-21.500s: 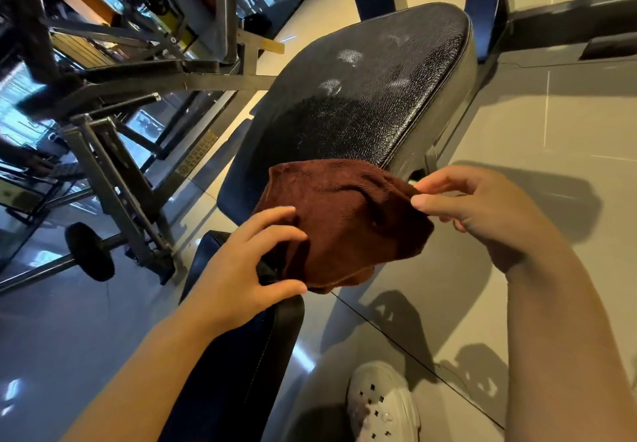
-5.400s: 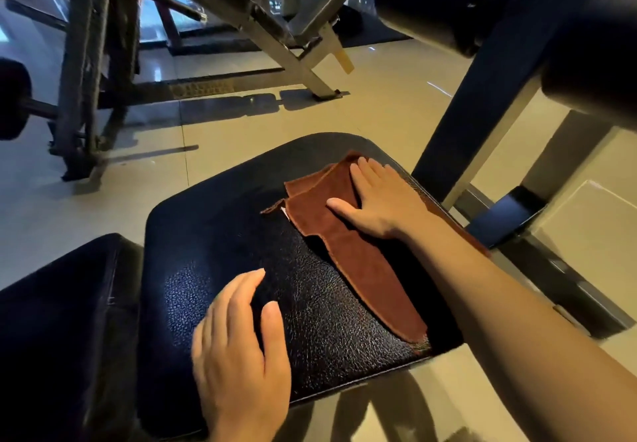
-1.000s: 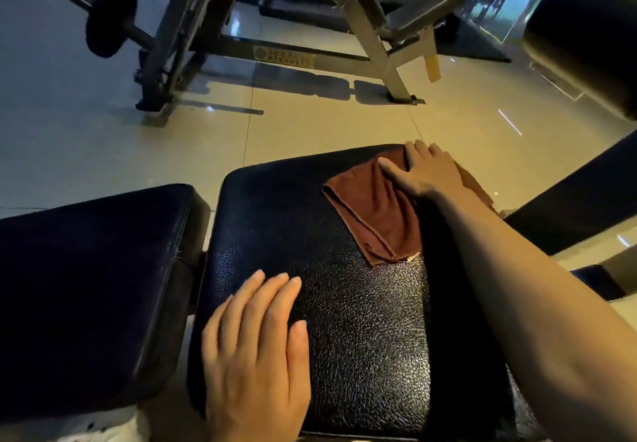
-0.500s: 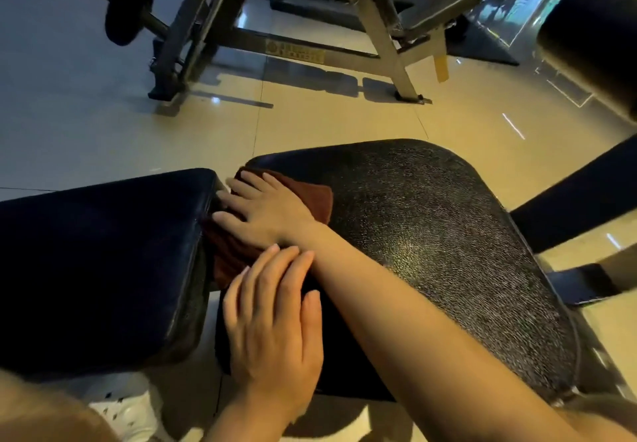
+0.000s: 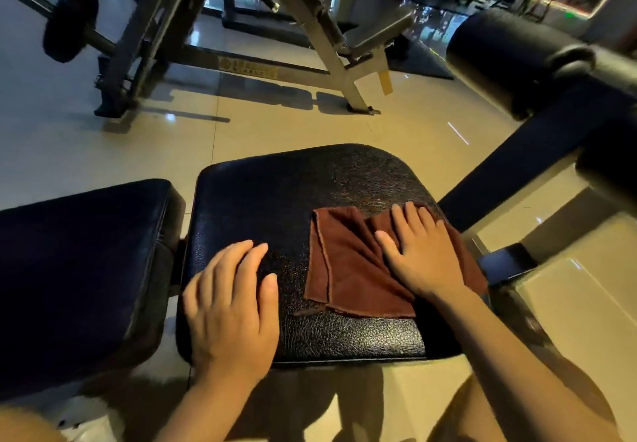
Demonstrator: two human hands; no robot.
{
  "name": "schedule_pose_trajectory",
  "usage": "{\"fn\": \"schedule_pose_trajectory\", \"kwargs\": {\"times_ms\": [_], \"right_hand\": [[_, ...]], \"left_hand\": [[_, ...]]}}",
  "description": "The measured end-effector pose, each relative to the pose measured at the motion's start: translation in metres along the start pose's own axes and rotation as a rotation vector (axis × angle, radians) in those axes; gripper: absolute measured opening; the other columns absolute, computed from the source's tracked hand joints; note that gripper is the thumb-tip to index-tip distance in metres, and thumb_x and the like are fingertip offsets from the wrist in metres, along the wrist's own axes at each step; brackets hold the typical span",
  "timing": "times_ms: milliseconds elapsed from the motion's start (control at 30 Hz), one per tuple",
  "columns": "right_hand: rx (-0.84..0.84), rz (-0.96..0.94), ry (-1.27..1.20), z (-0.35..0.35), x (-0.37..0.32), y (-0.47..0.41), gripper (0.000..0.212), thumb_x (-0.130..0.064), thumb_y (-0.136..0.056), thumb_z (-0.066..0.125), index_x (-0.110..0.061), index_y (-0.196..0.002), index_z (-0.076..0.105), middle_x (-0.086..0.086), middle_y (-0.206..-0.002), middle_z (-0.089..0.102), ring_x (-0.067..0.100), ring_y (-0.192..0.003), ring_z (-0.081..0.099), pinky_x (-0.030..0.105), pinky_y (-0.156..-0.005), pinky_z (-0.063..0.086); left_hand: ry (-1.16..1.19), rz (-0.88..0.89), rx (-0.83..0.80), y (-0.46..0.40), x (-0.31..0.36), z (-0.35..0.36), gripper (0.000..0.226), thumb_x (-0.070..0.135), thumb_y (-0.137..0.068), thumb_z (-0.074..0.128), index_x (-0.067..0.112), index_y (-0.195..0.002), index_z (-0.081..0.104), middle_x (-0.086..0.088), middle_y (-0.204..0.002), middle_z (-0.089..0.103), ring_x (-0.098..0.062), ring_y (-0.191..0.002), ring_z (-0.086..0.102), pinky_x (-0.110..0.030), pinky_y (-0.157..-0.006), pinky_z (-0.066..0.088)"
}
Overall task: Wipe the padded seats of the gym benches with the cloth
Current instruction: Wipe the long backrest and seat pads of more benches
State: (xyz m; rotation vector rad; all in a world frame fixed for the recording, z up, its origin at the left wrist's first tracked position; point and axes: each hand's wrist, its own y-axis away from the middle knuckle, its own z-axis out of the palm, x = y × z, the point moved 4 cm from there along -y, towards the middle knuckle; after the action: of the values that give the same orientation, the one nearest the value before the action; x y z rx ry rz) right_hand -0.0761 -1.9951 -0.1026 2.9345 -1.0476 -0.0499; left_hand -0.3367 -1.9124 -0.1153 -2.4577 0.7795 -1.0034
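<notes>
- A gym is shown: black padded bench seats (image 5: 303, 200) are seen in the middle of the frame.
- A steel machine frame (image 5: 310, 24) and a bar with a weight plate (image 5: 70, 24) are placed at the upper left.
- Roller pads (image 5: 510, 59) are found at the upper right, above a glossy tiled floor (image 5: 103, 152).

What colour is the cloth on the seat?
Reddish brown cloth, clearest in the head view.

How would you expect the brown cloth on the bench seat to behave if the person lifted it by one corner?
The brown cloth lies creased and folded over itself, so it would probably hang limp. It looks thin, so likely light. Under the flat right hand it probably slides easily across the seat pad.
</notes>
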Motion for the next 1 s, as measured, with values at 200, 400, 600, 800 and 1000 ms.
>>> {"fn": "schedule_pose_trajectory", "kwargs": {"times_ms": [200,400,600,800,1000], "right_hand": [[-0.037,-0.091,-0.061,0.002,-0.009,0.067,0.088,-0.080,-0.075,-0.009,-0.038,-0.152,-0.007,-0.013,-0.157,-0.016,0.009,-0.148,-0.016,0.028,-0.114,-0.019],[-0.030,-0.024,-0.005,-0.007,0.025,-0.034,0.094,-0.084,-0.082,0.007,-0.028,-0.157,0.006,0.000,-0.165,0.001,0.019,-0.151,0.000,0.037,-0.121,0.000],[-0.104,-0.048,-0.041,-0.013,0.025,-0.137,0.093,-0.079,-0.082,0.016,-0.026,-0.157,0.006,0.001,-0.165,0.002,0.021,-0.151,0.002,0.040,-0.122,0.007],[-0.037,-0.087,-0.015,-0.003,-0.044,-0.145,0.078,-0.065,-0.098,0.020,-0.014,-0.157,0.013,0.010,-0.164,0.007,0.031,-0.150,0.006,0.043,-0.121,0.005],[-0.054,-0.391,-0.062,0.006,-0.098,-0.064,0.075,-0.066,-0.097,0.025,-0.023,-0.157,0.011,0.000,-0.165,0.005,0.020,-0.151,0.001,0.037,-0.120,-0.002]], "left_hand": [[-0.035,0.004,-0.058,0.000,0.002,0.002,0.042,0.035,-0.094,0.037,0.018,-0.122,0.063,-0.004,-0.124,0.062,-0.024,-0.117,0.052,-0.040,-0.100,0.027],[-0.067,0.025,-0.018,-0.002,0.004,0.007,0.042,0.035,-0.092,0.040,0.018,-0.119,0.067,-0.004,-0.120,0.064,-0.022,-0.115,0.052,-0.041,-0.098,0.030],[-0.074,0.108,0.140,0.002,0.007,0.008,0.035,0.032,-0.095,0.044,0.018,-0.109,0.073,-0.002,-0.112,0.070,-0.019,-0.111,0.058,-0.044,-0.090,0.040],[-0.054,0.148,0.073,0.000,0.005,0.010,0.041,0.031,-0.096,0.041,0.016,-0.123,0.067,-0.001,-0.132,0.061,-0.016,-0.124,0.051,-0.039,-0.103,0.035],[-0.048,0.113,0.000,0.000,0.003,0.005,0.046,0.033,-0.094,0.038,0.015,-0.129,0.062,-0.003,-0.137,0.056,-0.020,-0.129,0.047,-0.035,-0.111,0.024]]}}
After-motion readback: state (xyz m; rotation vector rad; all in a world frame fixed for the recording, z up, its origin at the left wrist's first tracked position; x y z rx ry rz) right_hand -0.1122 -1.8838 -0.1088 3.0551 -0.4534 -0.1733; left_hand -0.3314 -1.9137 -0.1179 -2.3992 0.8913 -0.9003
